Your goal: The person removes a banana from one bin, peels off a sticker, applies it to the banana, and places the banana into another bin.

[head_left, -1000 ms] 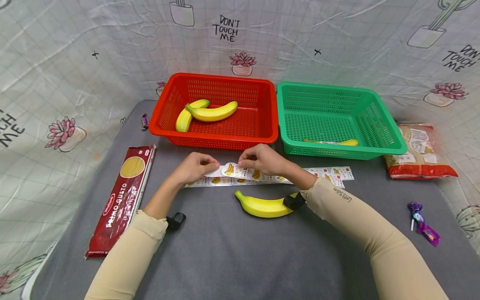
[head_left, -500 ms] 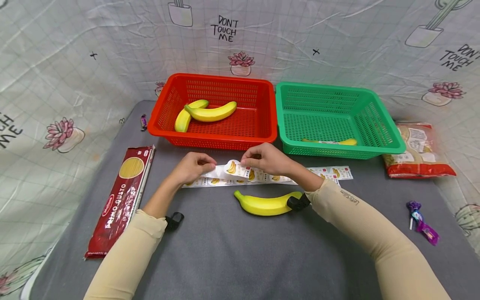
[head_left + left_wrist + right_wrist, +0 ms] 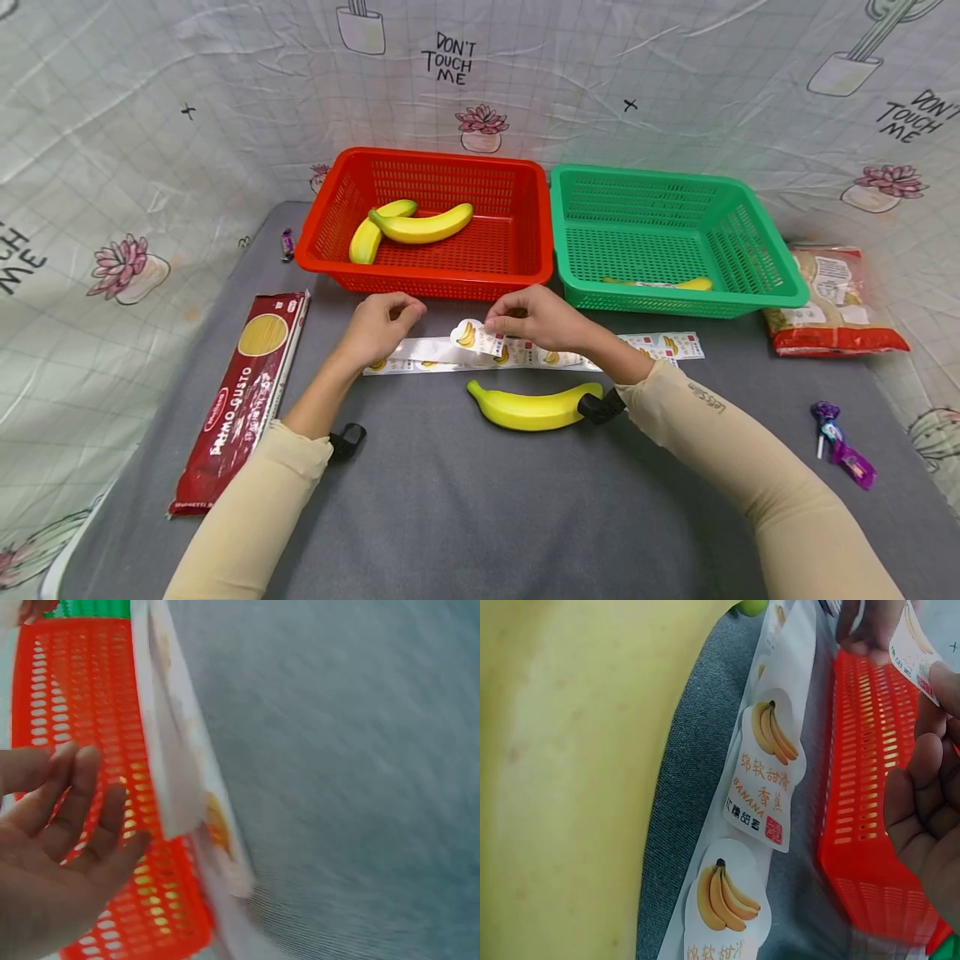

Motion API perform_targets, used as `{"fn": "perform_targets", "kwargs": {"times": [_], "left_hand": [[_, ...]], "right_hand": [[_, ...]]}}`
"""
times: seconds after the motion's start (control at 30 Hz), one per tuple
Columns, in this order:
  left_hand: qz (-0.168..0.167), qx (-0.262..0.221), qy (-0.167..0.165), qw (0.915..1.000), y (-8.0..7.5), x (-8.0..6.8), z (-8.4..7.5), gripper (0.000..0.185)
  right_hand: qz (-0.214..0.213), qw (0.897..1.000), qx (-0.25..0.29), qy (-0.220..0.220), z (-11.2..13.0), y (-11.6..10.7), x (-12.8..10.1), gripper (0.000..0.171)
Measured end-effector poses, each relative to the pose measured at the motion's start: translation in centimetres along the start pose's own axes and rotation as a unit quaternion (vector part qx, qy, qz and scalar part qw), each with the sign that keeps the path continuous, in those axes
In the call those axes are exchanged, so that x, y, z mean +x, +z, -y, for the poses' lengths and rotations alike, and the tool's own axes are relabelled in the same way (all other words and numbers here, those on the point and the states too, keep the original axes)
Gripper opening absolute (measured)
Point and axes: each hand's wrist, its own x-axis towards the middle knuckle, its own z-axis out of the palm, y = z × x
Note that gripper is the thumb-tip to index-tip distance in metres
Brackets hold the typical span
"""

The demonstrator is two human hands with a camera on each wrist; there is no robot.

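My right hand [image 3: 542, 318] pinches a white banana sticker [image 3: 472, 336] by its edge, with thumb and finger, above the sticker strip. In the right wrist view this sticker [image 3: 912, 646] is off the backing. My left hand [image 3: 380, 327] holds nothing; its fingers are loosely bent near the left end of the strips. Below the hands lie overlapping sticker strips [image 3: 552, 358], whose left part shows bare backing paper [image 3: 427, 350]. A yellow banana [image 3: 528, 410] lies in front of them, partly behind a black wrist device at its right end.
Two bananas [image 3: 424, 227] lie in a red basket [image 3: 442, 275] behind the hands. One banana [image 3: 696, 284] lies in the green basket [image 3: 675, 302] beside it. A spaghetti pack [image 3: 243, 400] is at left; a food bag [image 3: 836, 300] and candies [image 3: 840, 442] are at right.
My left hand has let go of the strip and drawn up and left; the strip has dropped back. The sticker has come away in my right hand, which moved slightly right.
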Motion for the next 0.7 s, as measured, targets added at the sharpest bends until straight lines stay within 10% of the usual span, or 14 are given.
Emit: {"fn": "perform_targets", "kwargs": {"times": [0.13, 0.37, 0.7], "left_hand": [[-0.005, -0.023, 0.045, 0.9987, 0.3, -0.2, -2.0, 0.034], [0.101, -0.047, 0.072, 0.9912, 1.4, -0.6, -5.3, 0.026], [0.115, -0.049, 0.077, 0.9892, 2.3, -0.7, -5.8, 0.014]], "right_hand": [[-0.007, 1.0, -0.002, 0.005, 0.1, -0.3, -0.5, 0.014], [-0.01, 1.0, -0.003, 0.011, 0.4, -0.5, -1.2, 0.014], [-0.011, 1.0, -0.008, 0.007, 0.5, -0.3, -1.9, 0.013]]}}
